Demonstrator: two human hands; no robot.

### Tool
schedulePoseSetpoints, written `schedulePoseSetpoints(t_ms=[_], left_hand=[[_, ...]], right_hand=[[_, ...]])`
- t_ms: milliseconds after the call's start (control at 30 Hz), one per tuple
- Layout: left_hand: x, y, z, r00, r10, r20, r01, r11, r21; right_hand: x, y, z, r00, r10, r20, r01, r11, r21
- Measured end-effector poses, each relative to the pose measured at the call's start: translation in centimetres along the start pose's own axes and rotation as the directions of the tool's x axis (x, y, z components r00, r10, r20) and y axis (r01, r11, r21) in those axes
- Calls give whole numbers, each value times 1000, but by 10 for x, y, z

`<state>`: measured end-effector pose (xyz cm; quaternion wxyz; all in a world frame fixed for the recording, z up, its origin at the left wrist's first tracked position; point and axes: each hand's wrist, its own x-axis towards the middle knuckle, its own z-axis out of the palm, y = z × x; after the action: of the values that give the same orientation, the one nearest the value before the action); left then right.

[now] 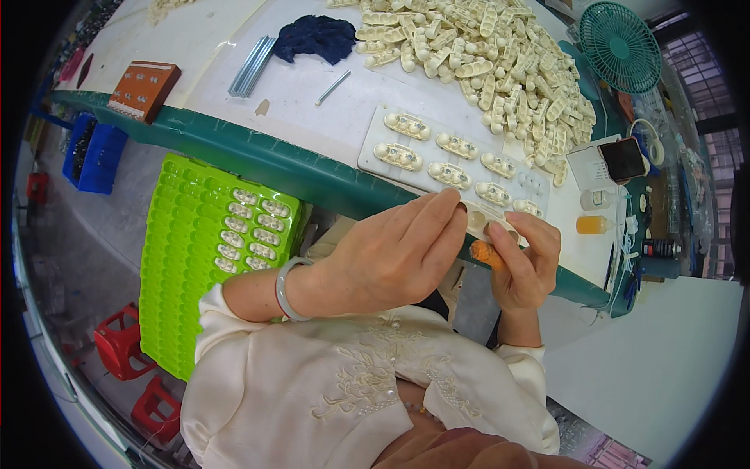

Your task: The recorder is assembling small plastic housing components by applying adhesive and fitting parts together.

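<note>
Head view: left hand [398, 254] hides held piece.

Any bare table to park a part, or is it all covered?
Free: the white table between the metal rods, dark blue cloth and white tray. Also the far-left tabletop above the orange block. Crowded: the cream parts pile at right, and around both hands.

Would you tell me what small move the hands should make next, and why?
Probably bring the right hand with its orange piece up to the item under the left hand. Both hands meet over the white tray, whose near slots look unfilled.
</note>
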<state>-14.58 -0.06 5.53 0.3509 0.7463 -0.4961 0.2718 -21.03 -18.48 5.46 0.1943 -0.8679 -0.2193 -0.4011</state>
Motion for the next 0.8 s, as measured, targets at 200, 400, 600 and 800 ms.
schedulePoseSetpoints(t_ms=[200,400,600,800], left_hand=[[14,-9,-9,973,178,144,-192,978,87],[19,-17,-11,945,268,186,-282,958,48],[33,-12,-28,897,397,194,-399,916,-32],[31,4,-53,826,561,-56,-557,827,72]], right_hand=[[-1,0,-9,1000,18,24,-18,1000,10],[-7,1,-7,999,32,22,-33,998,55],[2,-9,-26,996,-86,25,84,994,65],[12,-42,-33,913,-280,-297,200,941,-274]])
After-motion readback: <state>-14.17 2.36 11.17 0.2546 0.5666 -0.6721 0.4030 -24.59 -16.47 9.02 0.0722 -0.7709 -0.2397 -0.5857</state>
